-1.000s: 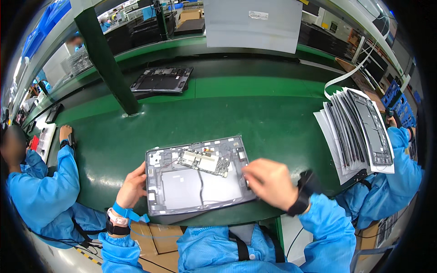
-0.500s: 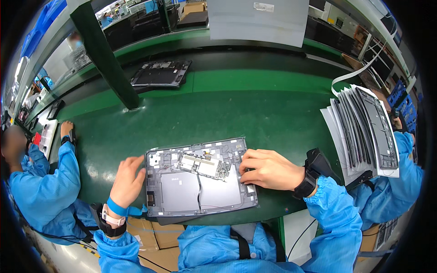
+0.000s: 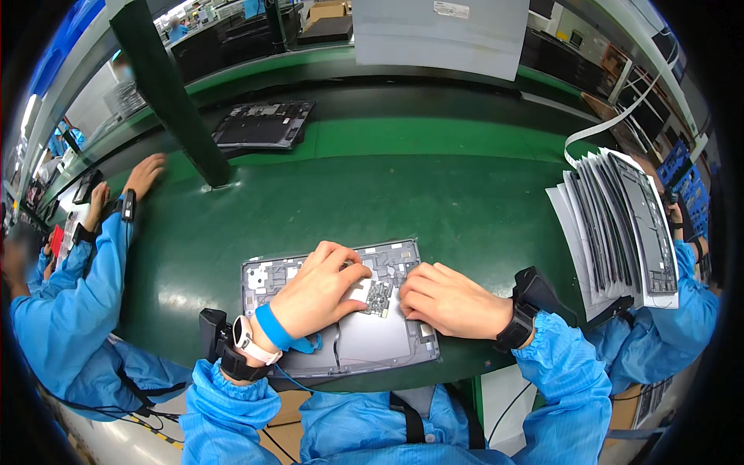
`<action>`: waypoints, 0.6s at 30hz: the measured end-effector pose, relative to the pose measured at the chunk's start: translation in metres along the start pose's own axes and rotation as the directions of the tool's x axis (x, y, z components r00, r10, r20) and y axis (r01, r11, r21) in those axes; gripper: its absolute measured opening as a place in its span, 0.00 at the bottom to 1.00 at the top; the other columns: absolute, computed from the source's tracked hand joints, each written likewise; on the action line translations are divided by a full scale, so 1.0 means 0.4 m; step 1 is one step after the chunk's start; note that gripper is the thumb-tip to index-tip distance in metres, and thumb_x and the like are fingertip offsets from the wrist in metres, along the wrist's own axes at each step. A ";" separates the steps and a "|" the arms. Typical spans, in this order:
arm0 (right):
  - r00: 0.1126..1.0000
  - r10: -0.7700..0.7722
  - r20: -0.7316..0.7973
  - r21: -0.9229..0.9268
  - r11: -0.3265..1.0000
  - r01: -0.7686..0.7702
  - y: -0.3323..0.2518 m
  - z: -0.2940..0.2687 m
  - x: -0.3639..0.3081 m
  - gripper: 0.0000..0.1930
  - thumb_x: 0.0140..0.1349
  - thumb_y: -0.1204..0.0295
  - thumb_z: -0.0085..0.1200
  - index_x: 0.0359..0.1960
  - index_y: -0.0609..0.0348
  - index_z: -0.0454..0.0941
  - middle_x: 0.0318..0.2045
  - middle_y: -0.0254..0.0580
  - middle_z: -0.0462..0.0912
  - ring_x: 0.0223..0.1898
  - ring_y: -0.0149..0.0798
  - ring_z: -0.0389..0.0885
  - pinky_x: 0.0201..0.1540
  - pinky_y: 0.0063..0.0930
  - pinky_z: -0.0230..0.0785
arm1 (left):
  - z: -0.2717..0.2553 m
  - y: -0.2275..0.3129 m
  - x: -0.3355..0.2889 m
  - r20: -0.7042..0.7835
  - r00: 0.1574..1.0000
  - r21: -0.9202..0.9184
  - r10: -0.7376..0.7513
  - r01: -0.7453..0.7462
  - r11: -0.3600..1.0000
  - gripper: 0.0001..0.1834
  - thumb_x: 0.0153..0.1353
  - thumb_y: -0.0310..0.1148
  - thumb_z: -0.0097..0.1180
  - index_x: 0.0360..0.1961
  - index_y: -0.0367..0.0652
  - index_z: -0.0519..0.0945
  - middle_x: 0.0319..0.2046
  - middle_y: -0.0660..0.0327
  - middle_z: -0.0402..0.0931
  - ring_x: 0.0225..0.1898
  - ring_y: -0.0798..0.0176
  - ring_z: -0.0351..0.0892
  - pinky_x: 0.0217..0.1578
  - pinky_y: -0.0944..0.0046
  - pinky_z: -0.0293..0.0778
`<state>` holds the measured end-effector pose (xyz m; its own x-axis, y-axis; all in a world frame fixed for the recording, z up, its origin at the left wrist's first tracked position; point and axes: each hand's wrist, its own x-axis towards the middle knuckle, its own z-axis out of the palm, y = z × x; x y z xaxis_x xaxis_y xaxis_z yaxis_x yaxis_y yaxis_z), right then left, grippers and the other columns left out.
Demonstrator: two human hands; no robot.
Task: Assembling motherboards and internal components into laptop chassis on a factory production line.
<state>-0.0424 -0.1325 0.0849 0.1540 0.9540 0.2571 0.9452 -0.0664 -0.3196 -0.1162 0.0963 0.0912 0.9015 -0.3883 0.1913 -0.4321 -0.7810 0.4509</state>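
A grey open device chassis [image 3: 387, 341], like a laptop or tablet housing with flat battery panels, lies on the green table in front of me. Across its upper middle is a bare circuit board [image 3: 378, 299]. My left hand [image 3: 318, 291] reaches over the chassis, its thumb and fingers closed around the board's left part and hiding much of it. On the chassis's right side rests my right hand [image 3: 457, 302], fingertips bent and pressed together beside the board's right end; whatever lies under them is hidden. A blue wrist strap [image 3: 273, 325] circles my left wrist.
To the right stands a stack of thin panels and white sheets [image 3: 616, 232]. Another opened chassis [image 3: 263, 124] lies at the back left, beside a green post [image 3: 167, 93]. Blue-sleeved co-workers sit at both sides; one person's hand [image 3: 145, 174] reaches over the table's left edge.
My left hand has moved right, from the chassis's left edge onto the circuit board. My right fingers have shifted slightly left. The co-worker on the left has reached farther forward.
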 end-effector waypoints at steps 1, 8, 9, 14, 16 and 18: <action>0.999 0.041 -0.017 0.064 0.997 -0.040 0.002 0.001 -0.001 0.05 0.55 0.73 0.53 0.31 0.58 0.73 0.31 0.37 0.73 0.39 0.38 0.70 0.39 0.30 0.64 | -0.001 0.000 0.003 -0.012 1.000 0.016 0.009 -0.009 1.000 0.20 0.44 0.31 0.65 0.40 0.40 0.76 0.43 0.56 0.69 0.48 0.52 0.64 0.49 0.58 0.66; 0.893 0.410 -0.185 0.493 0.825 -0.276 0.009 0.006 0.005 0.05 0.54 0.77 0.55 0.32 0.62 0.74 0.27 0.42 0.76 0.30 0.41 0.77 0.34 0.30 0.70 | -0.023 -0.004 0.027 0.042 0.994 -0.160 -0.097 0.103 0.982 0.14 0.44 0.28 0.64 0.31 0.39 0.74 0.35 0.55 0.72 0.42 0.53 0.70 0.45 0.59 0.68; 0.888 0.414 -0.200 0.484 0.830 -0.278 0.010 0.003 0.011 0.06 0.53 0.78 0.57 0.33 0.63 0.75 0.29 0.43 0.78 0.30 0.38 0.80 0.34 0.28 0.72 | -0.020 -0.015 0.025 -0.023 0.989 -0.193 -0.144 0.137 0.972 0.13 0.46 0.26 0.63 0.32 0.38 0.73 0.29 0.55 0.74 0.34 0.54 0.76 0.38 0.60 0.72; 0.836 0.454 -0.309 0.491 0.829 -0.268 0.008 0.017 0.030 0.10 0.53 0.78 0.57 0.37 0.63 0.75 0.33 0.44 0.80 0.36 0.38 0.82 0.37 0.26 0.73 | -0.046 -0.005 0.037 -0.205 0.906 -0.431 -0.371 0.257 0.865 0.11 0.49 0.23 0.60 0.33 0.36 0.72 0.27 0.57 0.76 0.28 0.63 0.77 0.31 0.67 0.71; 0.795 0.493 -0.354 0.549 0.798 -0.250 -0.005 0.022 0.048 0.12 0.51 0.79 0.58 0.38 0.63 0.73 0.31 0.42 0.81 0.35 0.38 0.81 0.37 0.27 0.73 | -0.050 0.000 0.039 -0.218 0.850 -0.527 -0.480 0.311 0.791 0.10 0.49 0.22 0.59 0.33 0.36 0.72 0.27 0.57 0.76 0.28 0.64 0.76 0.32 0.68 0.70; 0.801 0.439 -0.407 0.481 0.848 -0.221 -0.001 0.044 0.048 0.13 0.51 0.79 0.58 0.39 0.63 0.72 0.31 0.41 0.81 0.36 0.38 0.81 0.37 0.28 0.72 | -0.043 -0.005 0.040 -0.199 0.924 -0.403 -0.328 0.228 0.886 0.09 0.51 0.23 0.57 0.33 0.37 0.73 0.27 0.58 0.75 0.30 0.65 0.74 0.32 0.69 0.69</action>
<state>-0.0449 -0.1089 0.0740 0.6555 0.6164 0.4364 0.6295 -0.1267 -0.7666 -0.1005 0.1000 0.1083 0.9793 -0.0054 0.2025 -0.1675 -0.5834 0.7947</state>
